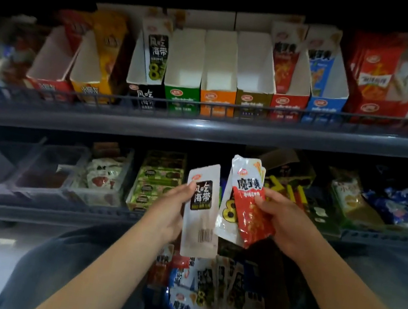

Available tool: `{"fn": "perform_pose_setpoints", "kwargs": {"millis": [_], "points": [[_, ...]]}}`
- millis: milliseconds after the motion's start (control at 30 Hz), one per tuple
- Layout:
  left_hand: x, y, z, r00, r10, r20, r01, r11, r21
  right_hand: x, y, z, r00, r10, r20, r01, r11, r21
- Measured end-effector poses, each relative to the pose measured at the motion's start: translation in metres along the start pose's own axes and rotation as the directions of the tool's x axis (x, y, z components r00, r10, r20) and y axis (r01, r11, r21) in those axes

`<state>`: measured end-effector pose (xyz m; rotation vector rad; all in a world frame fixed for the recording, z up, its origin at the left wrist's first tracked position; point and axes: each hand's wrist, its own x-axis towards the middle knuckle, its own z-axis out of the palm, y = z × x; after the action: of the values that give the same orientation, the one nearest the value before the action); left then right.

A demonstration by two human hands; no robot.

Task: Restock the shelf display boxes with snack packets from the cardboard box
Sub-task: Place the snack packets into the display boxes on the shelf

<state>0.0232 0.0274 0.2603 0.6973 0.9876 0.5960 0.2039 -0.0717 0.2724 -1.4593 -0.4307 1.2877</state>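
Observation:
My left hand holds a white snack packet with a black label upright in front of the lower shelf. My right hand grips a small bunch of packets, a red one in front and a white one behind it. Below my hands lies a heap of loose packets, dimly lit; the cardboard box around them is hard to make out. On the upper shelf stand display boxes: black with a packet in it, then green, orange and brown, which look empty, then red and blue.
A wire rail runs along the upper shelf's front edge. More snack boxes fill the upper shelf's left and right ends. The lower shelf holds clear bins, green packets and bagged goods. The surroundings are dark.

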Motion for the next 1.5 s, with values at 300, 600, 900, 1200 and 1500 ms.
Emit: {"fn": "perform_pose_setpoints", "kwargs": {"millis": [300,600,900,1200,1500], "points": [[0.007,-0.001,0.015,0.988,-0.077,0.135,0.065,0.994,0.088,0.016,0.004,0.008,0.997,0.032,-0.076,-0.032,0.999,0.002],[0.017,-0.005,0.014,0.999,-0.001,-0.054,0.004,0.999,0.048,0.011,-0.001,0.002,0.992,-0.029,-0.122,0.027,0.999,-0.025],[0.008,-0.003,0.023,0.996,0.090,-0.027,-0.089,0.995,0.037,0.004,-0.006,0.002,0.997,-0.027,-0.077,0.027,1.000,-0.008],[0.001,0.000,0.027,0.994,-0.092,0.066,0.099,0.988,-0.115,0.003,-0.004,0.002,0.997,-0.069,-0.033,0.068,0.997,-0.031],[0.003,-0.005,0.028,0.980,-0.103,0.167,0.100,0.995,0.028,0.003,0.004,0.013,0.992,-0.117,-0.045,0.109,0.982,-0.151]]}}
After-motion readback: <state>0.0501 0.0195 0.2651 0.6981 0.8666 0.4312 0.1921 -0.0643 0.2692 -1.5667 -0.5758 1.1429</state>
